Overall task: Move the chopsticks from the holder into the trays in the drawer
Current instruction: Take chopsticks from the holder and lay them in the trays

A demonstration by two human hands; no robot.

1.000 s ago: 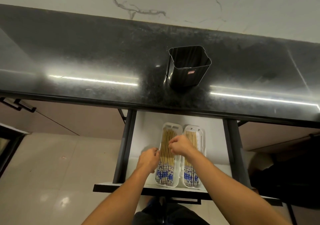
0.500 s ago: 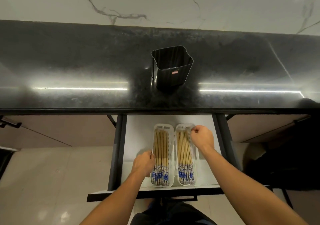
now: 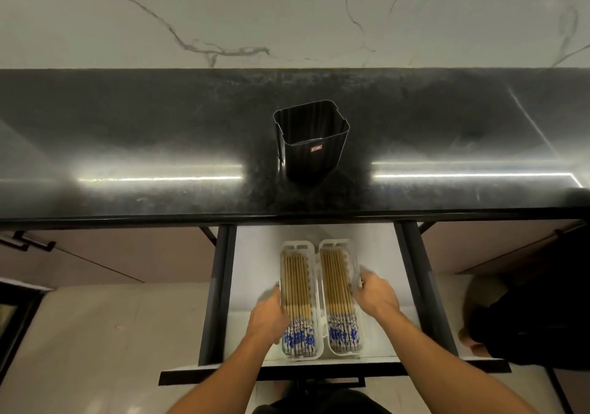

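Two long white trays lie side by side in the open drawer (image 3: 380, 254), each filled with several wooden chopsticks with blue-and-white ends. My left hand (image 3: 269, 316) touches the outer left side of the left tray (image 3: 298, 247). My right hand (image 3: 375, 294) lies against the outer right side of the right tray (image 3: 336, 244), its fingertips blurred. The chopsticks in the left tray (image 3: 297, 289) and the chopsticks in the right tray (image 3: 338, 286) lie lengthwise. A black square holder (image 3: 314, 155) stands on the counter above the drawer, and no chopsticks show in it.
The black stone counter (image 3: 127, 145) runs across the view, with a marble wall behind. Black drawer rails (image 3: 220, 286) flank the drawer, whose front edge (image 3: 319, 372) is near my body. A dark shape (image 3: 526, 311) sits at the lower right.
My right hand moved from the right tray's far end down to its right side. My left hand stayed at the left tray's side. The view shifted slightly.
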